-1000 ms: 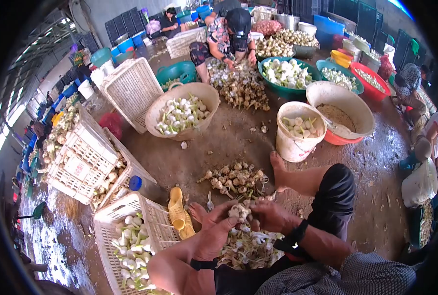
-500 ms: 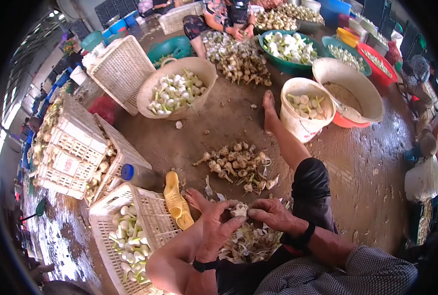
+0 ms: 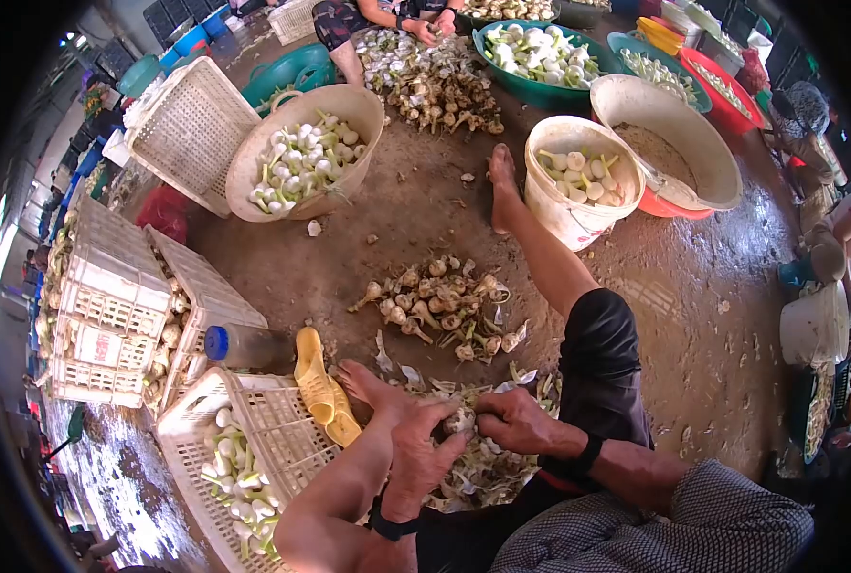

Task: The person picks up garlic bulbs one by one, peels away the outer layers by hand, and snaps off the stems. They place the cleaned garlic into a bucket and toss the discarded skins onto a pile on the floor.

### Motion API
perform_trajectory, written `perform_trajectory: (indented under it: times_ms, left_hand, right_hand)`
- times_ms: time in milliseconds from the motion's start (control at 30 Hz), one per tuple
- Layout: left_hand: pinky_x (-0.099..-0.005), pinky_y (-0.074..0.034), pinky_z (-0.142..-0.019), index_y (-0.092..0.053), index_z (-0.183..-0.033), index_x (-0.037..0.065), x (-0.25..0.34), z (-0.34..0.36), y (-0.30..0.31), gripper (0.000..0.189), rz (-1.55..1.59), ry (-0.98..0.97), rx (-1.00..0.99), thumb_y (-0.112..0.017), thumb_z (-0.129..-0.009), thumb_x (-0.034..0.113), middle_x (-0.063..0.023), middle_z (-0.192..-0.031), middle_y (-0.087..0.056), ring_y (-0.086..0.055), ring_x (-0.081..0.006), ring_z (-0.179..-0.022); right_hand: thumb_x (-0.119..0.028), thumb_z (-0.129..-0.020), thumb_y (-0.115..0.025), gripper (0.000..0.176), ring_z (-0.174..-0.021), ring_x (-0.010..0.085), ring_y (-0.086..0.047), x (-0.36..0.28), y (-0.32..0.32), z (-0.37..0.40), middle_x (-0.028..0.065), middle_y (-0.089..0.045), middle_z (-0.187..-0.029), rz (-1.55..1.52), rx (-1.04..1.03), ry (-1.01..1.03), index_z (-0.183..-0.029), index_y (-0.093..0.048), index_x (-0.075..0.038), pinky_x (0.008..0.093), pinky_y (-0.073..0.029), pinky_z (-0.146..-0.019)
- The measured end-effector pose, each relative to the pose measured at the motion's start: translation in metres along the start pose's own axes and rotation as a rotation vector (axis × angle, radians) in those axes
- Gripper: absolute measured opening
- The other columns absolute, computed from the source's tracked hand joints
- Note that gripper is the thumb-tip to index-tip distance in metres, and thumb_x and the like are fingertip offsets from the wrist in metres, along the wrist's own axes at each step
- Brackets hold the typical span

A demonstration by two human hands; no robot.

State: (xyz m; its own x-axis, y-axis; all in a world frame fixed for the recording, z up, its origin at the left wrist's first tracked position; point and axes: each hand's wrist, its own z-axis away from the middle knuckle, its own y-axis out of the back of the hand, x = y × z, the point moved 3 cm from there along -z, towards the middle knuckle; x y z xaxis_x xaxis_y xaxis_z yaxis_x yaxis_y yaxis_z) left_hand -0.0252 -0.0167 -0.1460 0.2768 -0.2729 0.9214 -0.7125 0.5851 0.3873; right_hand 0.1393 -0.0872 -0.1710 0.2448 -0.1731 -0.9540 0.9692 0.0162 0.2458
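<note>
My left hand point(image 3: 422, 447) holds a garlic bulb point(image 3: 459, 420) between thumb and fingers, over a heap of loose garlic peelings point(image 3: 488, 470) between my legs. Close against the bulb's right side, my right hand point(image 3: 523, 422) is closed with its fingers curled in; whatever it pinches is hidden. Just beyond my hands, a pile of unpeeled garlic bulbs point(image 3: 435, 307) with dry stalks lies on the wet brown floor. At my left, a white plastic crate point(image 3: 191, 449) contains peeled white garlic with green stems.
Yellow slippers point(image 3: 322, 387) and a blue-capped bottle point(image 3: 249, 346) lie by the crate. A white bucket point(image 3: 578, 222) of peeled garlic stands past my outstretched foot. Stacked crates point(image 3: 110, 315) are at left, a beige basket point(image 3: 354, 143) ahead. Another person point(image 3: 387, 14) sits behind a garlic heap.
The view has shifted, so the surroundings sit further left and mostly higher. My right fingers, earlier extended to the bulb, are now curled beside it. My left hand still holds the bulb.
</note>
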Motion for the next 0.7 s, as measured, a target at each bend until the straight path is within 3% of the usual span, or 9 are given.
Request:
perform_trajectory:
  times_ms: [167, 233, 333, 400, 433, 567, 633, 700]
  left_hand:
    - [-0.0323, -0.052, -0.084, -0.065, -0.111, 0.0, 0.002, 0.001, 0.001, 0.04, 0.043, -0.019, 0.02, -0.077, -0.074, 0.004, -0.0132, -0.105, -0.066, -0.064, -0.023, -0.098]
    - [-0.0313, -0.052, -0.084, -0.062, -0.115, -0.002, 0.001, 0.005, 0.001, 0.041, 0.507, 0.296, -0.005, -0.076, -0.077, 0.004, -0.012, -0.106, -0.067, -0.065, -0.0207, -0.095]
    - [-0.0315, -0.054, -0.081, -0.058, -0.12, -0.003, 0.0, 0.006, 0.01, 0.044, 0.749, 0.368, -0.012, -0.075, -0.08, 0.005, -0.0109, -0.106, -0.066, -0.066, -0.0184, -0.09]
    - [-0.0325, -0.055, -0.078, -0.057, -0.121, -0.004, -0.004, 0.008, 0.015, 0.043, 0.919, 0.317, 0.024, -0.073, -0.082, 0.007, -0.0117, -0.106, -0.066, -0.066, -0.0193, -0.088]
    - [-0.0334, -0.055, -0.076, -0.056, -0.122, -0.004, -0.004, 0.009, 0.018, 0.043, 1.088, 0.271, 0.061, -0.071, -0.084, 0.009, -0.0125, -0.106, -0.066, -0.066, -0.0203, -0.086]
    - [-0.0347, -0.055, -0.068, -0.055, -0.124, -0.004, -0.001, 0.009, 0.03, 0.042, 1.249, 0.189, 0.008, -0.063, -0.091, 0.021, -0.0162, -0.109, -0.065, -0.065, -0.0238, -0.09]
    - [-0.0348, -0.055, -0.068, -0.054, -0.124, -0.004, -0.001, 0.009, 0.031, 0.042, 1.247, 0.193, 0.016, -0.062, -0.092, 0.022, -0.0159, -0.109, -0.065, -0.064, -0.0234, -0.091]
    - [-0.0349, -0.055, -0.068, -0.054, -0.124, -0.003, 0.0, 0.009, 0.03, 0.041, 1.246, 0.202, 0.016, -0.061, -0.093, 0.023, -0.0156, -0.109, -0.064, -0.064, -0.0229, -0.093]
  right_hand:
    - [-0.011, -0.082, -0.056, 0.018, -0.064, 0.0233, -0.061, -0.004, -0.001, 0.002, 0.0183, -0.06, -0.07, -0.108, 0.026, -0.073, -0.091, -0.064, 0.003, 0.038, -0.048, -0.061]
    - [-0.011, -0.081, -0.056, 0.018, -0.064, 0.0228, -0.061, -0.003, 0.0, 0.002, 0.018, -0.06, -0.069, -0.168, 0.039, -0.092, -0.091, -0.064, 0.003, 0.0378, -0.048, -0.061]
    - [-0.015, -0.083, -0.055, 0.02, -0.065, 0.0288, -0.062, 0.034, -0.006, 0.005, 0.0189, -0.062, -0.073, -0.041, -0.003, -0.037, -0.09, -0.065, 0.001, 0.041, -0.049, -0.062]
    - [-0.02, -0.084, -0.053, 0.023, -0.071, 0.0368, -0.063, 0.063, -0.02, 0.008, 0.021, -0.064, -0.08, 0.399, -0.277, 0.06, -0.088, -0.065, -0.001, 0.0439, -0.05, -0.066]
    - [-0.025, -0.085, -0.052, 0.026, -0.079, 0.043, -0.061, 0.069, -0.025, 0.011, 0.0229, -0.065, -0.087, 0.565, -0.58, -0.078, -0.089, -0.066, -0.003, 0.0466, -0.05, -0.071]
    - [-0.023, -0.087, -0.054, 0.025, -0.077, 0.0327, -0.065, 0.037, -0.02, 0.013, 0.018, -0.066, -0.082, 0.533, -0.586, 0.013, -0.093, -0.066, -0.002, 0.041, -0.052, -0.07]
    - [-0.022, -0.092, -0.056, 0.024, -0.075, 0.02, -0.064, 0.018, -0.005, 0.006, 0.01, -0.066, -0.079, -0.239, -0.235, -0.076, -0.098, -0.066, -0.001, 0.0348, -0.051, -0.067]
    - [-0.023, -0.093, -0.057, 0.025, -0.076, 0.016, -0.063, 0.002, 0.005, 0.001, 0.0079, -0.065, -0.081, -0.33, -0.227, -0.122, -0.1, -0.066, 0.0, 0.0321, -0.051, -0.067]
